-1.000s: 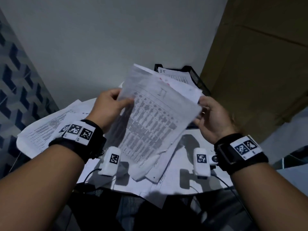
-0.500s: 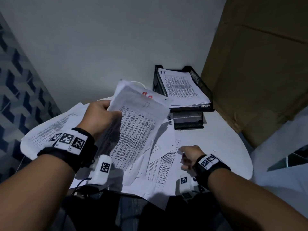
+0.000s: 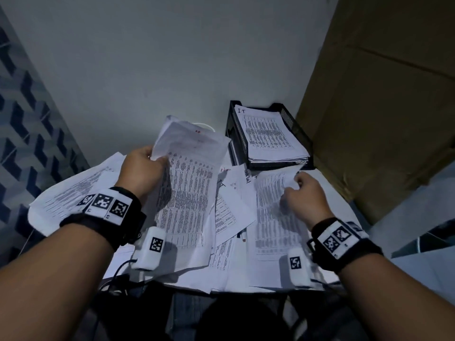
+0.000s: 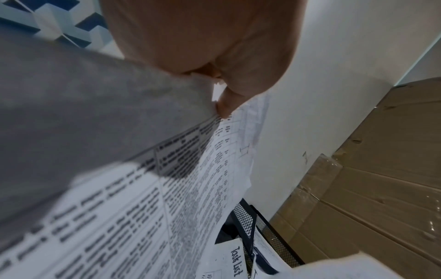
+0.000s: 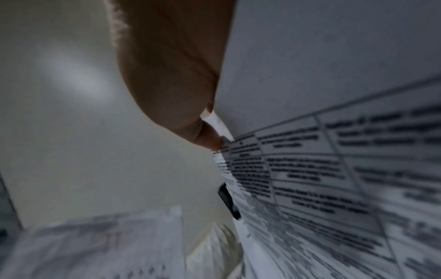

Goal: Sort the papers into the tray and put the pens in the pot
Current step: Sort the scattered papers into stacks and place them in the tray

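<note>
while pinched, sheet (image 3: 275, 212) lengthwise toward tray (image 3: 293, 166)

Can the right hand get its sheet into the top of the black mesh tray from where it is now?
Probably yes. The right hand pinches a printed sheet just in front of the black mesh tray, whose top tier is open above its stack marked IT. Nothing stands between them; the left hand holds its papers aside.

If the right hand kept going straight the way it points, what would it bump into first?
Probably the black tray. The right hand, pinching a printed sheet, points away from the person toward the tray's front edge, just beyond the fingertips. Depth is hard to judge, so it might pass above the tray's paper stack.
</note>
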`<action>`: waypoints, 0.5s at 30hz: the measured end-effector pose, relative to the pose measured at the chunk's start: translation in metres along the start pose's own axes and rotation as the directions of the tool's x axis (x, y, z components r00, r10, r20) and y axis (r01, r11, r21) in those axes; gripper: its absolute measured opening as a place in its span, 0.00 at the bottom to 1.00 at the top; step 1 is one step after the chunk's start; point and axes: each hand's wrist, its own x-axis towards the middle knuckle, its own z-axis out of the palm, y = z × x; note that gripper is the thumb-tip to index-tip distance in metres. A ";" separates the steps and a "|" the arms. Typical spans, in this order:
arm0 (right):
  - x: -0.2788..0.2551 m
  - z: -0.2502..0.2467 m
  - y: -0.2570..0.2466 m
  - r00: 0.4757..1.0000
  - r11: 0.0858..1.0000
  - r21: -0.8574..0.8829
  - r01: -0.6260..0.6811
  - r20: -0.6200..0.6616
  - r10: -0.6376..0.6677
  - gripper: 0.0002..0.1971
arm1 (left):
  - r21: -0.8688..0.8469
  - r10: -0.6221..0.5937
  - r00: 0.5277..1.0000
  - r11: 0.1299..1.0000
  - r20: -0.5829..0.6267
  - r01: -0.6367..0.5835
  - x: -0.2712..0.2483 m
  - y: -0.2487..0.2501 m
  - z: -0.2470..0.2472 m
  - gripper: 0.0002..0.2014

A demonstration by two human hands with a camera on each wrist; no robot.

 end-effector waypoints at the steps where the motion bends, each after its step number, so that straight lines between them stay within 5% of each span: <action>1: 0.000 -0.009 -0.004 1.000 1.000 0.008 0.028 0.007 -0.029 0.07 | 0.002 -0.002 1.000 1.000 -0.013 0.002 0.001 0.000 0.000 0.11; 9: -0.011 -0.055 -0.045 0.981 0.891 0.421 0.171 0.007 -0.192 0.08 | -0.015 -0.027 1.000 1.000 -0.006 0.027 -0.003 0.001 0.001 0.06; 15: -0.005 -0.037 -0.041 0.989 0.663 0.744 -0.086 0.142 -0.031 0.04 | -0.245 -0.019 0.995 0.968 0.102 0.044 -0.022 0.021 0.012 0.07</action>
